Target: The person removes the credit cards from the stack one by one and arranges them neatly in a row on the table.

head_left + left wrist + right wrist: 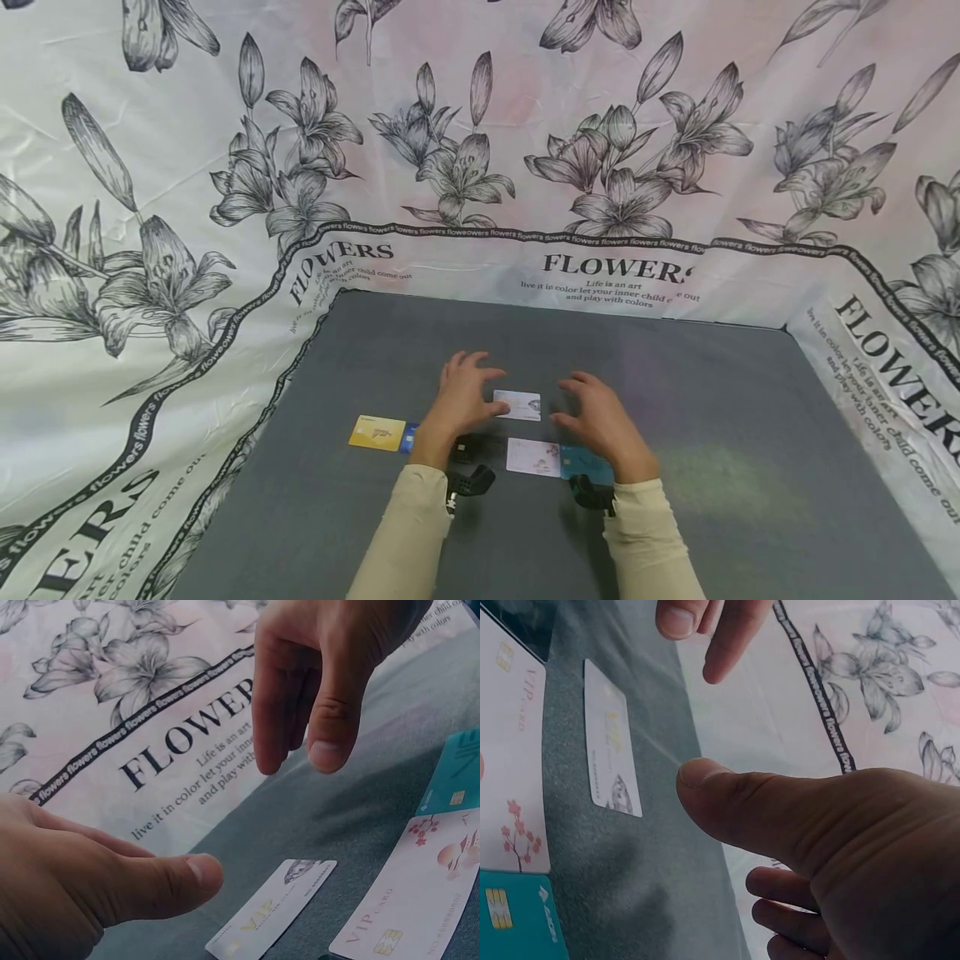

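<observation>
A white VIP card (519, 406) with a grey flower design lies flat on the dark table, between and under the two hands. My left hand (462, 397) hovers at its left side, fingers spread and thumb overlapping the card's edge in the head view. On the other side my right hand (602, 418) hangs over the table, thumb apart from the fingers, holding nothing. In the left wrist view a gap shows between the left thumb (176, 885) and the white card (274, 907). The right thumb (735, 802) points toward the left hand's fingertips in the right wrist view.
Nearer me runs a row of cards: a yellow one (377, 433), a blue one (408, 438) partly behind the left wrist, a black one (491, 450), a white card with pink blossoms (533, 457) and a teal one (581, 463). Flower-printed cloth (450, 267) borders the table.
</observation>
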A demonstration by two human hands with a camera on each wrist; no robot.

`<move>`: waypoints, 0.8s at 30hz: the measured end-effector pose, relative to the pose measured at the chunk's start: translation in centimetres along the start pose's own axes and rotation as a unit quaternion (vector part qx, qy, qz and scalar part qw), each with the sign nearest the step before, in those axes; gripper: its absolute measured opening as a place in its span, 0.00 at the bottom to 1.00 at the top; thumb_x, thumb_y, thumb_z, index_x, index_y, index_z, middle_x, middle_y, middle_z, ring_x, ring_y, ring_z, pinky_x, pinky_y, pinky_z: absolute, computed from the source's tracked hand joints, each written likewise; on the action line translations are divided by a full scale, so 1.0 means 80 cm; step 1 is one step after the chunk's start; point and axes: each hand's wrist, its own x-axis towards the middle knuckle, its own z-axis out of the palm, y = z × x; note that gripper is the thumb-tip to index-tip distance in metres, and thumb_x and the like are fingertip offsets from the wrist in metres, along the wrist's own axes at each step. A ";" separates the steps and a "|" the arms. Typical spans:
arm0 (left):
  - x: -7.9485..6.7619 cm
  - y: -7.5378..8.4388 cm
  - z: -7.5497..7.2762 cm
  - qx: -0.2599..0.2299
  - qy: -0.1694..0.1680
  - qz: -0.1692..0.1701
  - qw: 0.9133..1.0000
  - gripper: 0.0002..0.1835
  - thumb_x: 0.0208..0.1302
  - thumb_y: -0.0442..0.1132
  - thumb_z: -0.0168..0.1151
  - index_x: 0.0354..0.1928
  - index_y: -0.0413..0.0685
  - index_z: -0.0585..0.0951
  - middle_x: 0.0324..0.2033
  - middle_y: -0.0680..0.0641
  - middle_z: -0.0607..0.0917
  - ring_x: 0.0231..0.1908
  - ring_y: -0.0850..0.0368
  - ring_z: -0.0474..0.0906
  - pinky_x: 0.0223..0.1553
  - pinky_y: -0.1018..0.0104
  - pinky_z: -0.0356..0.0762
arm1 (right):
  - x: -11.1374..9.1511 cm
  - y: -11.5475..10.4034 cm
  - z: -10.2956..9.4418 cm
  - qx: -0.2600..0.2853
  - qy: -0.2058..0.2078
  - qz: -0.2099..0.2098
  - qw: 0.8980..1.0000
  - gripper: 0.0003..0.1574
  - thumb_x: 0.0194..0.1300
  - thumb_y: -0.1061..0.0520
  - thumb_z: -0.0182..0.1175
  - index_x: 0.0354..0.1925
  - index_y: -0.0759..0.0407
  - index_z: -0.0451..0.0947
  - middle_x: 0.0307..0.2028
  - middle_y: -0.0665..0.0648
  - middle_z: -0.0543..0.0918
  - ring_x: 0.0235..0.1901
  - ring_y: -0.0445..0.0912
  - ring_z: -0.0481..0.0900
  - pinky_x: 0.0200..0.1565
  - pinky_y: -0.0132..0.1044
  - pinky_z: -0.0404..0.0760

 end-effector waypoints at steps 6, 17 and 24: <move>-0.001 -0.002 -0.001 0.000 -0.007 -0.014 1.000 0.30 0.64 0.47 0.83 0.67 0.53 0.87 0.80 0.39 0.72 0.83 0.28 0.56 0.82 0.28 0.52 | 0.008 -0.001 0.009 0.007 -0.008 0.000 1.000 0.37 0.70 0.56 0.76 0.70 0.70 0.78 0.76 0.77 0.71 0.75 0.74 0.71 0.72 0.70 0.73; 0.002 -0.014 0.005 0.007 -0.011 -0.033 0.999 0.28 0.64 0.46 0.83 0.66 0.54 0.88 0.80 0.37 0.71 0.82 0.26 0.56 0.81 0.25 0.53 | 0.022 0.001 0.024 0.009 -0.011 -0.010 1.000 0.36 0.69 0.56 0.77 0.68 0.70 0.80 0.74 0.78 0.73 0.74 0.74 0.72 0.73 0.68 0.73; 0.002 -0.017 0.010 0.006 -0.019 -0.048 0.999 0.29 0.63 0.46 0.84 0.66 0.55 0.88 0.80 0.38 0.71 0.82 0.26 0.56 0.81 0.24 0.52 | 0.030 0.004 0.036 0.009 -0.010 -0.017 1.000 0.34 0.68 0.56 0.77 0.66 0.71 0.82 0.72 0.78 0.75 0.72 0.73 0.75 0.72 0.67 0.75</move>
